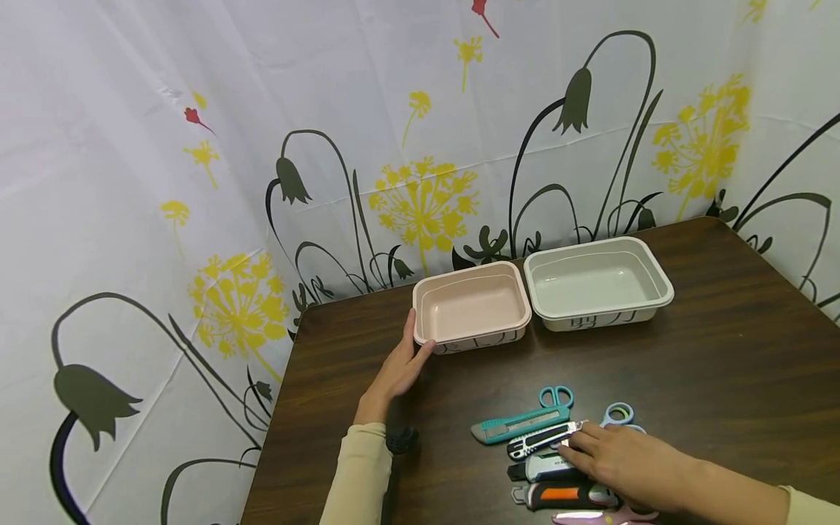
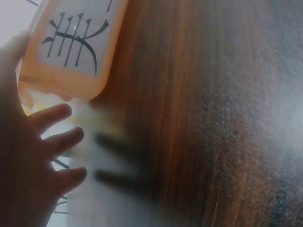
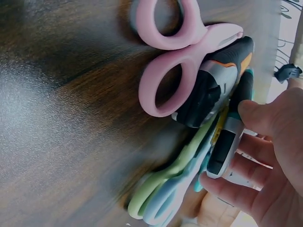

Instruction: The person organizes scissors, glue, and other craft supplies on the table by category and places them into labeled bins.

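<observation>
At the pink container's [image 1: 472, 310] left front corner, my left hand [image 1: 397, 372] touches it with fingers along the side and the thumb by the front rim. Three of its fingers look spread and straight in the left wrist view. My right hand [image 1: 620, 459] is over a row of cutting tools, its thumb and fingers pinching a grey-and-black utility knife [image 3: 223, 150]. Beside that knife lie an orange-and-black utility knife [image 1: 558, 496], a black-and-white one [image 1: 534, 442] and scissors with green and blue handles [image 3: 163, 189].
A pale green-white container [image 1: 593, 281] stands right of the pink one. Toward the front are a teal utility knife [image 1: 518, 425], teal-handled scissors [image 1: 555, 397] and pink scissors [image 3: 163, 82]. A flower-printed curtain [image 1: 394, 109] hangs behind the dark wooden table [image 1: 735, 350].
</observation>
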Motion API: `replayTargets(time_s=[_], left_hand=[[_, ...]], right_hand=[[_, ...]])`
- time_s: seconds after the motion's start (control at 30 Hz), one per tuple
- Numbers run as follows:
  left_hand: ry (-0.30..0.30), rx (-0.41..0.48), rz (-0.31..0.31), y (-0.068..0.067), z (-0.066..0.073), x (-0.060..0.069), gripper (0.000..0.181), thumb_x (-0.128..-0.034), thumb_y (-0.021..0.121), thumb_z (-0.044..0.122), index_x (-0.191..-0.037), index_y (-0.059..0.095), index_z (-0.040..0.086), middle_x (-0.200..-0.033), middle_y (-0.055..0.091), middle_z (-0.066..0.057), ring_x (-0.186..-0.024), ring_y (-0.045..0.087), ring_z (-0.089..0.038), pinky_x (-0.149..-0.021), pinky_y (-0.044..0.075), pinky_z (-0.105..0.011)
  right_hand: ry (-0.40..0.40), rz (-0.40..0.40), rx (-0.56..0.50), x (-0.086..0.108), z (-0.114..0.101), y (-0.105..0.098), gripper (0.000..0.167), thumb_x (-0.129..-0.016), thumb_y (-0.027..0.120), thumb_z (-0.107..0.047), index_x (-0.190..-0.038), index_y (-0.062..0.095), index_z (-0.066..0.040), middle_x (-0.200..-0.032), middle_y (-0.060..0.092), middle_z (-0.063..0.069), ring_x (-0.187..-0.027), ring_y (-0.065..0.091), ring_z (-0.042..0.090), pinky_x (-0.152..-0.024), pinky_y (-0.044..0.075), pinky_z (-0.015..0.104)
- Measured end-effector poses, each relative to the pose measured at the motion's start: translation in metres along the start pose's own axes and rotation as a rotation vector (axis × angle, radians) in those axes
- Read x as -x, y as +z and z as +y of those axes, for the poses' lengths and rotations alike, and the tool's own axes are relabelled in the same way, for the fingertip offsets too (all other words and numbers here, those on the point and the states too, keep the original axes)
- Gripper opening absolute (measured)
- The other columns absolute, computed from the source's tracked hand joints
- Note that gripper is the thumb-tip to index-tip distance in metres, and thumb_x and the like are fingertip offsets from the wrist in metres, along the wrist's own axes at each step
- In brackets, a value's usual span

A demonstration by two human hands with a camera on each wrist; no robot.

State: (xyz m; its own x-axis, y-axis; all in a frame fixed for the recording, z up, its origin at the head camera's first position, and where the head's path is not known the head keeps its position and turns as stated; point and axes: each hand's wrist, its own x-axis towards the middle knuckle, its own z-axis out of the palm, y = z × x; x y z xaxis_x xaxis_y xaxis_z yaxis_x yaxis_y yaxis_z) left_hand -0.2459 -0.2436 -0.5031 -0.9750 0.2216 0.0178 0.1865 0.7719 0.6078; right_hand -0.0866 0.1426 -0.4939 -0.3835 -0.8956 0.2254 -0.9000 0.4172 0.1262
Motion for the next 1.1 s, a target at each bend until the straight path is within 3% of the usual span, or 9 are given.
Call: replayTargets(time_s=[0.07,0.17,0.27,0.37,0.53,0.63,0.9,1.1], left_hand=[[0.001,0.006,-0.001,0.0,0.0,-0.001,0.079,-0.0982,0.043,0.06,-0.158,-0.001,0.033,-0.156,0.032,-0.012,-0.133,0.043,-0.036,-0.105,0.034,-0.054],[0.003,0.015,-0.002,0.0,0.0,-0.001,0.079,-0.0985,0.042,0.059,-0.158,-0.002,0.033,-0.156,0.032,-0.013,-0.133,0.044,-0.036,-0.105,0.034,-0.054],[0.002,0.019,-0.003,0.0,0.001,-0.002,0.079,-0.0984,0.042,0.06,-0.158,-0.002,0.033,-0.155,0.033,-0.014,-0.132,0.044,-0.036,-0.105,0.034,-0.054],[0.0,0.02,-0.004,0.0,0.002,-0.002,0.08,-0.0982,0.043,0.06,-0.158,-0.002,0.033,-0.155,0.034,-0.014,-0.132,0.044,-0.036,-0.105,0.034,-0.054],[-0.009,0.021,0.0,-0.002,0.003,-0.003,0.08,-0.0977,0.043,0.06,-0.158,-0.002,0.034,-0.154,0.035,-0.014,-0.131,0.045,-0.037,-0.105,0.034,-0.054],[-0.017,0.012,-0.001,-0.003,0.002,-0.004,0.08,-0.0972,0.043,0.062,-0.158,-0.002,0.034,-0.154,0.035,-0.014,-0.131,0.045,-0.037,-0.105,0.034,-0.054],[-0.022,0.01,-0.011,-0.002,0.001,-0.002,0.08,-0.0971,0.042,0.062,-0.158,-0.002,0.035,-0.155,0.034,-0.013,-0.13,0.046,-0.038,-0.104,0.035,-0.056],[-0.006,0.012,-0.009,-0.001,0.002,0.0,0.08,-0.0981,0.043,0.059,-0.159,-0.001,0.03,-0.153,0.036,-0.017,-0.129,0.047,-0.039,-0.103,0.035,-0.057]], right_hand=[[-0.007,0.007,-0.001,0.0,0.001,-0.003,0.082,-0.085,0.045,-0.078,-0.123,0.064,-0.009,-0.105,0.062,0.002,-0.092,0.055,0.017,-0.068,0.051,0.031],[-0.026,0.013,-0.016,0.0,0.003,-0.007,0.078,-0.083,0.054,-0.075,-0.124,0.064,-0.009,-0.104,0.061,0.001,-0.09,0.054,0.016,-0.067,0.051,0.03],[-0.027,-0.005,-0.04,-0.001,0.006,-0.014,0.07,-0.077,0.073,-0.061,-0.126,0.064,-0.011,-0.105,0.061,-0.001,-0.09,0.054,0.013,-0.067,0.051,0.029],[-0.015,-0.032,-0.077,-0.004,0.01,-0.022,0.071,-0.066,0.088,-0.032,-0.129,0.062,-0.013,-0.108,0.061,-0.003,-0.089,0.052,0.011,-0.065,0.049,0.025],[0.009,0.026,-0.077,-0.015,0.023,-0.031,0.068,-0.066,0.082,-0.007,-0.13,0.061,-0.011,-0.112,0.062,0.0,-0.092,0.054,0.013,-0.065,0.05,0.025],[0.037,0.06,-0.08,-0.023,0.035,-0.033,0.062,-0.07,0.079,-0.004,-0.13,0.062,-0.007,-0.113,0.063,0.003,-0.093,0.056,0.016,-0.069,0.052,0.027],[0.177,0.061,-0.073,-0.043,0.068,-0.033,0.057,-0.079,0.079,-0.01,-0.132,0.06,-0.006,-0.115,0.063,0.007,-0.102,0.058,0.022,-0.079,0.053,0.034],[0.256,0.09,-0.031,-0.063,0.089,-0.029,0.058,-0.076,0.08,-0.007,-0.131,0.061,-0.005,-0.116,0.062,0.01,-0.103,0.058,0.026,-0.079,0.053,0.039]])
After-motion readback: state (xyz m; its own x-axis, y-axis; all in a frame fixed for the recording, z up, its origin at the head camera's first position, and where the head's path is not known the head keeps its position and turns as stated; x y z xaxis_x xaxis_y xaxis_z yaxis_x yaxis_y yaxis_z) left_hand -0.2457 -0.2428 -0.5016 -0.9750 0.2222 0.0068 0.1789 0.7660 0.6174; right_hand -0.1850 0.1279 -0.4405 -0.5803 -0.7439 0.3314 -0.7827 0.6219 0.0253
